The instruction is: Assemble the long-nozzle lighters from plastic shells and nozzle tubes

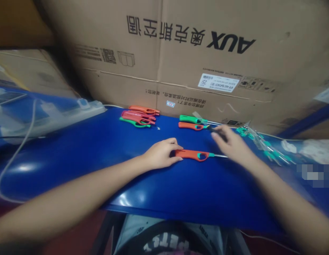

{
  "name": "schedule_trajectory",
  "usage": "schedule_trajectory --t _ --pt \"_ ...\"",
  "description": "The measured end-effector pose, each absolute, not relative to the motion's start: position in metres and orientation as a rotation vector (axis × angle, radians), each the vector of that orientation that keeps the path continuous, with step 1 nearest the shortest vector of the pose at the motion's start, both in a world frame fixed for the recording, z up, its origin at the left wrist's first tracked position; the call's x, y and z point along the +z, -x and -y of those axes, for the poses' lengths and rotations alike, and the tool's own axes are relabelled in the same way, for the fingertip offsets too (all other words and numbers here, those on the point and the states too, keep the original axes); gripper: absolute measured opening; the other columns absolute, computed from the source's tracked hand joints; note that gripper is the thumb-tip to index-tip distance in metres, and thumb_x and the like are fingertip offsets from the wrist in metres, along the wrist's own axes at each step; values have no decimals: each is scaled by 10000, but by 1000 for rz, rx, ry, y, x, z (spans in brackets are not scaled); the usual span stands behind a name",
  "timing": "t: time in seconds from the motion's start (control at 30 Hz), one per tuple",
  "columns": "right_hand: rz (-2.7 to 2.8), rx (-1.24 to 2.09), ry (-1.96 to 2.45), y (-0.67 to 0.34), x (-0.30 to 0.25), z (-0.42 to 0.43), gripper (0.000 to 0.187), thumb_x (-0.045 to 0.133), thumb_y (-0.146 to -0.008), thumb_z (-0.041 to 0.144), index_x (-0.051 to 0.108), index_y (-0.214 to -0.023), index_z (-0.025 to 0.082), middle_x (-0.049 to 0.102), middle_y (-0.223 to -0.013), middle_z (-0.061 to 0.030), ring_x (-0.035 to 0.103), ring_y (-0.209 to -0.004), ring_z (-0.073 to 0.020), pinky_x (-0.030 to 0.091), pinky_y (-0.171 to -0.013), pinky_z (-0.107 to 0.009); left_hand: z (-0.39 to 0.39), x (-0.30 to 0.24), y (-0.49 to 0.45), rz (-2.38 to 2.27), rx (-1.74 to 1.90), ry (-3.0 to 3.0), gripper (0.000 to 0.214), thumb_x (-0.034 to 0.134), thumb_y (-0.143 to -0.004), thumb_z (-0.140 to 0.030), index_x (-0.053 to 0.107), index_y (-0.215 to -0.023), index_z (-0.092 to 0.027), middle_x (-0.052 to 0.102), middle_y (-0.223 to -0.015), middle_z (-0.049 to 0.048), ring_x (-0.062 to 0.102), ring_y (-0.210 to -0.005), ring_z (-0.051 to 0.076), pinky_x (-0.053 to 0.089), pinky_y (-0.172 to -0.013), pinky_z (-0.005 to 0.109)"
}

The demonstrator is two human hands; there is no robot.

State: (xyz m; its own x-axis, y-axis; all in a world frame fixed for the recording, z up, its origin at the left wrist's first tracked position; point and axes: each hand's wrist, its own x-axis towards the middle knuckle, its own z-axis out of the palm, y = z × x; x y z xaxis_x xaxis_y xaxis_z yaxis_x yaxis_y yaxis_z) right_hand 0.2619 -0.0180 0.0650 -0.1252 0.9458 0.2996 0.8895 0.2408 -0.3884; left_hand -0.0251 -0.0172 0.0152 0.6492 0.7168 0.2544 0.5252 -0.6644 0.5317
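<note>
My left hand (160, 155) grips the butt end of an orange long-necked lighter (189, 154) between thumb and fingers. The lighter lies level over the blue table, with a teal trigger and a metal tube pointing right. My right hand (235, 143) is closed around a slim dark-handled tool (220, 134); its exact kind is unclear. The tool's tip points left, close to an orange-red lighter (189, 125) on the table. Just behind that one lies a green lighter (191, 119) with its metal tube pointing right.
Several lighter handles (139, 114), orange, red and green, lie piled at the back left. Metal tubes with green parts (267, 147) are heaped at the right. A large cardboard box (180, 63) walls off the back. A power strip (92, 108) and white cable (29, 134) occupy the left.
</note>
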Motion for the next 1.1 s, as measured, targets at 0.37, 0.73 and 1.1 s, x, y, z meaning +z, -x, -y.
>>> schedule_trajectory --t 0.37,0.73,1.1 --pt "2309 451 1471 -161 49 -7 170 529 -937 359 605 -956 209 730 -847 -54 642 -693 -200 404 -570 -275 21 19 27 -947 561 -2599 371 735 -870 -443 729 -1181 -241 695 -1193 62 692 -1050 257 547 -832 314" --pt "2229 570 1408 -164 34 -15 202 530 -934 400 591 -956 209 724 -888 -41 638 -763 -197 454 -673 -298 22 18 27 -976 537 -2618 405 710 -886 -454 707 -1232 -244 677 -1235 79 694 -1051 281 562 -844 357" --pt "2194 592 1420 -167 37 -6 167 550 -910 365 600 -951 210 719 -898 -37 641 -795 -202 449 -709 -300 22 18 27 -963 555 -2632 408 704 -897 -448 683 -1259 -263 672 -1257 48 678 -1090 240 539 -853 292"
